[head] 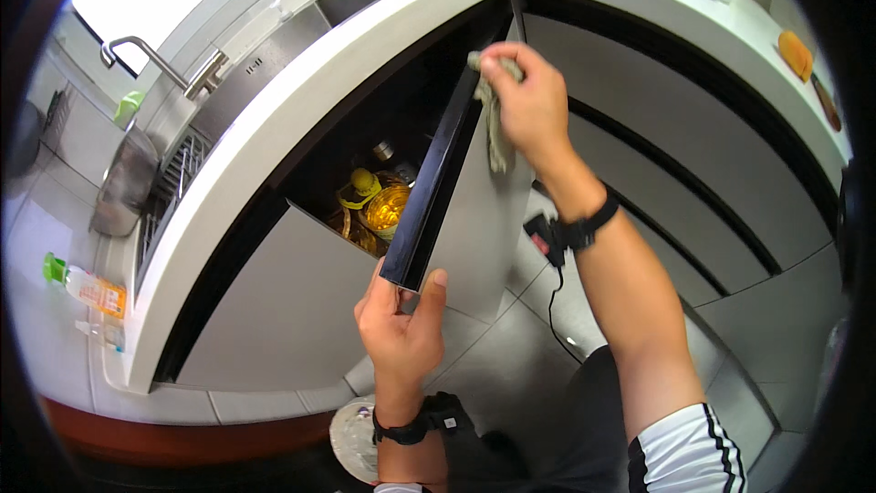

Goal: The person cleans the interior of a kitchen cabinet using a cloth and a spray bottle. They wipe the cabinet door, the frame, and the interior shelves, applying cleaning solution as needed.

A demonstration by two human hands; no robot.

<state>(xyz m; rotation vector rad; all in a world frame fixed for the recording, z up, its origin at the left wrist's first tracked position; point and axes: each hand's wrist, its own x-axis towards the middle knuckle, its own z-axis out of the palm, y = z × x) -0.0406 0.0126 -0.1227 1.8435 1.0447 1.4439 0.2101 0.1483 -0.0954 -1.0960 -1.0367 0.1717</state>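
A grey cabinet door (472,219) with a dark edge channel (431,185) along its top stands ajar under the counter. My left hand (404,329) grips the door's near corner, thumb on the outer side and fingers on the other. At the far part of the same edge, my right hand (530,96) pinches a greenish-grey cloth (498,130), which touches the channel and hangs down over the door's face. Inside the dark cabinet, left of the door, sits an oil bottle (388,209) with a yellow cap (364,181).
A white countertop (274,96) curves overhead, with a steel sink (280,55) and faucet (161,65) at left. Grey drawers (684,89) stand at right. A white bin (352,438) is near my left wrist. A black cable (553,315) hangs from my right wrist device.
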